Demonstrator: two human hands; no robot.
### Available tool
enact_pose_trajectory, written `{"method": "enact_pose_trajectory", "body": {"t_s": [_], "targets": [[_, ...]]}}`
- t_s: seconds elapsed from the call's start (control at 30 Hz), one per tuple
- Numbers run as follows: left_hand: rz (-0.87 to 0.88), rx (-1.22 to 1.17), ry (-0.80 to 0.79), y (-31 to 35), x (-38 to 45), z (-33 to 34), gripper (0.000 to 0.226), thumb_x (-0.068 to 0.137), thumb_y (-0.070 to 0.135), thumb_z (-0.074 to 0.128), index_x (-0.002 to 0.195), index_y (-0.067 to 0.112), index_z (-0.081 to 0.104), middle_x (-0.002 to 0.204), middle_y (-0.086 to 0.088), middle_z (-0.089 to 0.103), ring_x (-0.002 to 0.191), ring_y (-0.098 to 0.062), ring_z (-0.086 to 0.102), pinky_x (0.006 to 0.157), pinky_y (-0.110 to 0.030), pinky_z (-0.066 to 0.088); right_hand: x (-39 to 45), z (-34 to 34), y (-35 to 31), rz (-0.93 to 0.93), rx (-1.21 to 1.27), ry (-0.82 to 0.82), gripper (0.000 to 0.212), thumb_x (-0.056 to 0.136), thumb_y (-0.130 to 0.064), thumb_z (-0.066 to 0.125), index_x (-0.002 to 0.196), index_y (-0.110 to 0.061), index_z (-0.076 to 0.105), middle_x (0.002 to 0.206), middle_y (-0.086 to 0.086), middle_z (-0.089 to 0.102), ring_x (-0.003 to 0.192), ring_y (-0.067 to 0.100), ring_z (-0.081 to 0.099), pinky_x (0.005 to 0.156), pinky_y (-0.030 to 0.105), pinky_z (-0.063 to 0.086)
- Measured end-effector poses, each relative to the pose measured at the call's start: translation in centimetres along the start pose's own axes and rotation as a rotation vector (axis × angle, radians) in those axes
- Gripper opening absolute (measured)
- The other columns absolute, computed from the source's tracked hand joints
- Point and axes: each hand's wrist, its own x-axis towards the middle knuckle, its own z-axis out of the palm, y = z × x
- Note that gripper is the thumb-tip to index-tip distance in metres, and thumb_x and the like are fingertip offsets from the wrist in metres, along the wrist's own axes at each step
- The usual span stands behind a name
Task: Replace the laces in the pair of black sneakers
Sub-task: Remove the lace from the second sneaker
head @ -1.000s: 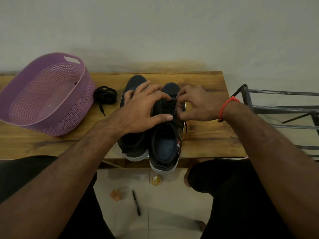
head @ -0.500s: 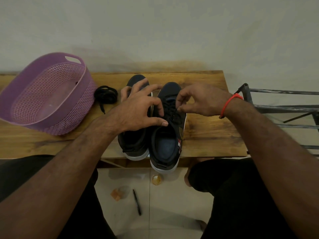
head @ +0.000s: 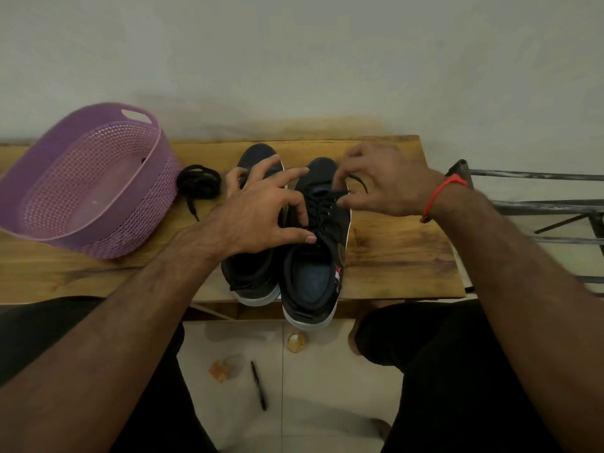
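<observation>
Wooden table [head: 392, 256], right hand [head: 385, 184] pinching black lace [head: 356, 183]

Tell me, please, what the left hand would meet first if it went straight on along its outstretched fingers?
Probably the right sneaker's toe, near the right hand pinching its lace; the left hand points that way, though depth is unclear.

Left hand [head: 261, 214] is covering most of the left sneaker [head: 253, 276], hiding its eyelets. Right hand [head: 382, 181] is blurring slightly; its fingertips are hiding where the lace [head: 327, 204] end sits. Purple basket [head: 81, 237] and metal rack [head: 539, 207] are running off the frame edges. Small floor object [head: 219, 371] is staying too blurred to identify.
</observation>
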Motion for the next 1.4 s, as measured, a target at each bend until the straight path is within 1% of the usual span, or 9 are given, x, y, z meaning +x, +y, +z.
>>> {"method": "enact_pose_trajectory", "body": {"t_s": [0.1, 0.23, 0.37, 0.47, 0.6, 0.8, 0.9, 1.0, 1.4], "targets": [[0.004, -0.008, -0.002, 0.0, -0.1, -0.1, 0.031, 0.074, 0.071, 0.067, 0.093, 0.047, 0.065, 0.166, 0.019, 0.017, 0.154, -0.017, -0.005, 0.116, -0.061, 0.0, 0.2, 1.0, -1.2, -0.012, -0.069, -0.105, 0.018, 0.083, -0.052, 0.069, 0.098, -0.047, 0.061, 0.145, -0.005, 0.039, 0.139, 0.026, 0.027, 0.111, 0.054, 0.029], [0.002, -0.019, -0.011, 0.0, -0.1, -0.2, 0.026, 0.075, 0.071, 0.067, 0.089, 0.051, 0.061, 0.166, 0.02, 0.017, 0.154, -0.018, -0.005, 0.116, -0.062, 0.0, 0.4, 1.4, -2.0, -0.009, -0.122, -0.117, 0.01, 0.087, -0.043, 0.069, 0.088, -0.044, 0.058, 0.144, -0.008, 0.04, 0.14, 0.024, 0.024, 0.108, 0.054, 0.027], [-0.005, -0.032, -0.018, 0.0, -0.2, -0.1, 0.025, 0.076, 0.069, 0.07, 0.091, 0.049, 0.065, 0.165, 0.022, 0.018, 0.155, -0.019, -0.005, 0.116, -0.062, 0.0, 0.0, -0.2, -0.5, 0.114, -0.185, 0.075, 0.007, 0.085, -0.036, 0.067, 0.085, -0.036, 0.06, 0.131, -0.005, 0.05, 0.127, 0.027, 0.037, 0.102, 0.05, 0.032], [-0.015, -0.044, -0.025, 0.1, -0.1, 0.0, 0.028, 0.076, 0.067, 0.071, 0.094, 0.046, 0.067, 0.165, 0.022, 0.019, 0.155, -0.019, -0.004, 0.117, -0.063, 0.0, -0.2, -1.3, 1.4, 0.243, -0.117, 0.188, 0.012, 0.087, -0.041, 0.069, 0.098, -0.036, 0.066, 0.136, -0.002, 0.049, 0.13, 0.031, 0.035, 0.102, 0.054, 0.033], [-0.024, -0.049, 0.006, 0.0, -0.2, -0.1, 0.036, 0.075, 0.069, 0.07, 0.099, 0.043, 0.07, 0.164, 0.019, 0.023, 0.155, -0.019, -0.002, 0.117, -0.061, 0.001, 0.1, -0.3, 0.4, 0.076, -0.062, -0.005, 0.027, 0.08, -0.053, 0.072, 0.102, -0.051, 0.057, 0.142, -0.004, 0.043, 0.138, 0.029, 0.03, 0.112, 0.057, 0.029], [-0.032, -0.089, 0.103, -0.2, -0.1, 0.0, 0.029, 0.087, 0.059, 0.065, 0.111, 0.045, 0.07, 0.16, 0.017, 0.034, 0.154, -0.022, 0.01, 0.115, -0.059, 0.011, 0.3, 1.1, -2.1, 0.02, -0.042, -0.145, 0.027, 0.077, -0.065, 0.068, 0.094, -0.047, 0.058, 0.14, -0.005, 0.04, 0.137, 0.023, 0.028, 0.111, 0.055, 0.032], [-0.008, -0.093, 0.096, 0.2, 0.1, 0.5, 0.026, 0.091, 0.052, 0.064, 0.115, 0.046, 0.07, 0.158, 0.019, 0.036, 0.153, -0.022, 0.012, 0.113, -0.058, 0.014, 0.4, 1.3, -2.5, -0.001, -0.011, -0.145, 0.015, 0.082, -0.054, 0.071, 0.086, -0.047, 0.058, 0.137, -0.007, 0.042, 0.136, 0.022, 0.029, 0.111, 0.056, 0.033], [-0.001, -0.106, 0.126, 0.5, 0.2, 1.0, 0.022, 0.091, 0.05, 0.066, 0.112, 0.046, 0.072, 0.156, 0.02, 0.04, 0.151, -0.021, 0.016, 0.109, -0.056, 0.016, 0.5, 1.2, -2.5, -0.032, 0.006, -0.123, 0.022, 0.081, -0.048, 0.073, 0.074, -0.05, 0.053, 0.129, -0.011, 0.044, 0.13, 0.02, 0.033, 0.105, 0.055, 0.038], [-0.073, -0.116, 0.16, 1.5, 0.0, 0.6, 0.008, 0.085, 0.05, 0.07, 0.092, 0.047, 0.068, 0.152, 0.026, 0.039, 0.15, -0.019, 0.014, 0.109, -0.053, 0.016, 0.6, 1.3, -2.4, -0.008, 0.1, -0.158, 0.011, 0.072, -0.053, 0.064, 0.075, -0.048, 0.055, 0.122, -0.009, 0.044, 0.128, 0.022, 0.035, 0.104, 0.055, 0.039]]}}
